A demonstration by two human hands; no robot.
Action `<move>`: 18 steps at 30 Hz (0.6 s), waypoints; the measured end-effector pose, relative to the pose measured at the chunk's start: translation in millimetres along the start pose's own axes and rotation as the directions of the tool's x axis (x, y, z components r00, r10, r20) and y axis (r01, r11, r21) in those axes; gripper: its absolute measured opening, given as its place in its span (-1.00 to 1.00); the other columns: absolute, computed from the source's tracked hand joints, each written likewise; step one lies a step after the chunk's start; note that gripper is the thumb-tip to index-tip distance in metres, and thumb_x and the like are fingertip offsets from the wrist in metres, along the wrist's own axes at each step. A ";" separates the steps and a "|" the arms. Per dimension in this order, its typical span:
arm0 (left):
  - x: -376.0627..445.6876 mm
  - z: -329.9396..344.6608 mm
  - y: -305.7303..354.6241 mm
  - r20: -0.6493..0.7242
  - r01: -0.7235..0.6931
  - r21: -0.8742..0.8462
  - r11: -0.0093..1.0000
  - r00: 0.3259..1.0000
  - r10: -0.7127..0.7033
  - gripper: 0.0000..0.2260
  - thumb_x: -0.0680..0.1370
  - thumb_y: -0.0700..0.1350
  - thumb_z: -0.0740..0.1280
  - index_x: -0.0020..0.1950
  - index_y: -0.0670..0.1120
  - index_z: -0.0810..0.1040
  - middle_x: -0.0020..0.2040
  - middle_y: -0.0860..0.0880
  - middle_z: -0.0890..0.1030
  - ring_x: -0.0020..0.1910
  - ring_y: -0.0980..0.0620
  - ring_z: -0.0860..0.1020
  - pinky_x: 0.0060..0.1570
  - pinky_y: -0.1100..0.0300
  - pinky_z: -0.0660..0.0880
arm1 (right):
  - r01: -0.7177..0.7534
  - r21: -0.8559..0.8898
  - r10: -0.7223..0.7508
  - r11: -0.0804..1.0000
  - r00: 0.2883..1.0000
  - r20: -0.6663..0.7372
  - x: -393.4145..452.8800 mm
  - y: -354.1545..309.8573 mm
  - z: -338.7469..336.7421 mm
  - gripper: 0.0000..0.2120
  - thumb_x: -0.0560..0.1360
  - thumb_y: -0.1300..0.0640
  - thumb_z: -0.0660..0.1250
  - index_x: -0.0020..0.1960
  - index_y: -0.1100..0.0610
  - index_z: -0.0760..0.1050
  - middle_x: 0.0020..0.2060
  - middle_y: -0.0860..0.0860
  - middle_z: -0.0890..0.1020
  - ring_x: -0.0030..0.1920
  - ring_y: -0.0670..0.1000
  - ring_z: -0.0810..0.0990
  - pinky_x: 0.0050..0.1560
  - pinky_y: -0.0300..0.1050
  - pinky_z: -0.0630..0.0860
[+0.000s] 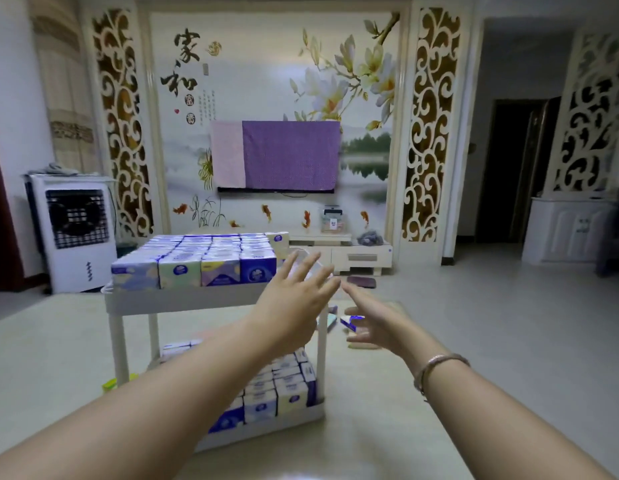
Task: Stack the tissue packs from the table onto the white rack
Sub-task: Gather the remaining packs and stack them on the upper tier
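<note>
The white rack (183, 301) stands in the middle of the floor. Its top shelf is packed with several tissue packs (200, 261) in blue, green and purple wrappers. One pack (278, 242) stands upright at the far right corner. The lower shelf holds more tissue packs (284, 393). My left hand (294, 303) is stretched out over the rack's right end with straight, spread fingers and holds nothing. My right hand (374, 323) reaches forward just right of the rack, fingers loose and empty. A few tissue packs (351, 322) lie on the floor beyond my right hand, partly hidden.
A white air cooler (74, 233) stands at the left wall. A low TV cabinet (339, 251) runs along the back wall under a cloth-covered TV (277, 155). A dark mat (361, 281) lies on the floor. A green thing (110, 384) peeks out by the rack's left leg.
</note>
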State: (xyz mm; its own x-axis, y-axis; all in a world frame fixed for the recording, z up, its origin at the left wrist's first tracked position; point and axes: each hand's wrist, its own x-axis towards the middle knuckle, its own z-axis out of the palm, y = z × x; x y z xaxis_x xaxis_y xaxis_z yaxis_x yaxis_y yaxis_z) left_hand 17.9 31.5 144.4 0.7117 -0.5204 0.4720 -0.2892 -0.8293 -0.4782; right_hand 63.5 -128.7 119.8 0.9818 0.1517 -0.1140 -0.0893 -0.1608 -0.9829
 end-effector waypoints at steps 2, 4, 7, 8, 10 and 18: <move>15.1 4.7 25.4 -0.029 -0.036 -0.083 0.996 0.999 0.034 -0.50 0.52 -0.15 0.24 0.45 -0.05 0.22 0.48 -0.03 0.22 0.53 -0.11 0.05 0.48 0.00 -0.05 | -0.012 -0.008 0.011 1.000 0.995 -0.102 4.0 21.5 -26.4 -0.78 0.55 -0.15 0.18 0.12 -0.07 0.40 0.15 0.04 0.50 0.16 0.05 0.48 0.08 0.05 0.55; 30.4 17.3 49.9 -0.021 -0.038 -0.182 0.983 0.999 0.035 -0.62 0.51 -0.20 0.22 0.34 -0.06 0.34 0.36 -0.03 0.37 0.43 -0.08 0.23 0.39 0.11 0.14 | -0.029 -0.057 0.020 0.998 0.988 -0.154 7.1 43.1 -52.9 -0.79 0.54 -0.11 0.19 0.12 -0.08 0.44 0.19 0.00 0.51 0.12 0.02 0.50 0.02 -0.04 0.49; 52.9 51.6 80.2 0.125 0.083 -0.337 0.938 0.991 -0.043 -0.66 0.50 -0.27 0.19 0.26 -0.08 0.39 0.24 -0.04 0.45 0.25 -0.07 0.37 0.09 0.11 0.36 | -0.058 -0.120 0.032 0.991 0.977 -0.209 22.3 73.9 -87.4 -0.82 0.55 -0.07 0.20 0.10 -0.06 0.47 0.05 -0.04 0.52 0.09 -0.01 0.46 0.15 -0.01 0.38; 61.3 66.7 87.7 0.191 0.143 -0.378 0.915 0.979 -0.074 -0.66 0.50 -0.29 0.18 0.27 -0.09 0.38 0.24 -0.05 0.44 0.23 -0.08 0.37 0.04 0.08 0.39 | -0.050 -0.156 0.013 0.986 0.973 -0.229 31.7 84.2 -96.3 -0.81 0.56 -0.06 0.20 0.11 -0.02 0.47 0.04 -0.02 0.51 0.07 -0.01 0.45 0.12 -0.04 0.37; 82.6 102.1 97.5 0.298 0.259 -0.432 0.864 0.945 -0.134 -0.64 0.51 -0.30 0.17 0.30 -0.10 0.36 0.28 -0.06 0.41 0.26 -0.09 0.35 0.04 0.04 0.43 | -0.027 -0.251 -0.041 0.968 0.965 -0.260 57.7 103.1 -110.6 -0.85 0.56 0.00 0.20 0.08 0.00 0.47 0.06 0.00 0.51 0.04 -0.01 0.45 0.00 -0.14 0.35; 182.5 264.3 117.6 0.482 0.740 -0.615 0.274 0.627 -0.612 -0.56 0.53 0.19 0.23 0.28 -0.06 0.46 0.31 -0.07 0.45 0.29 -0.16 0.40 0.27 -0.07 0.36 | 0.047 -0.575 -0.278 0.817 0.906 -0.320 207.5 164.2 -139.4 -0.65 0.50 0.13 0.19 0.26 -0.01 0.46 0.28 0.07 0.45 0.28 0.07 0.40 0.17 -0.11 0.39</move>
State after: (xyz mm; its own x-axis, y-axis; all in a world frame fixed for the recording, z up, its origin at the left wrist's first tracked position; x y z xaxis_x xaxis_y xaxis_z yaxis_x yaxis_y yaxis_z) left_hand 282.9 -107.2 -21.5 0.9320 0.2791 0.2313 0.0537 -0.7373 0.6734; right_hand 275.9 -259.6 -45.1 0.9678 -0.1298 0.2159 0.0699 -0.6849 -0.7253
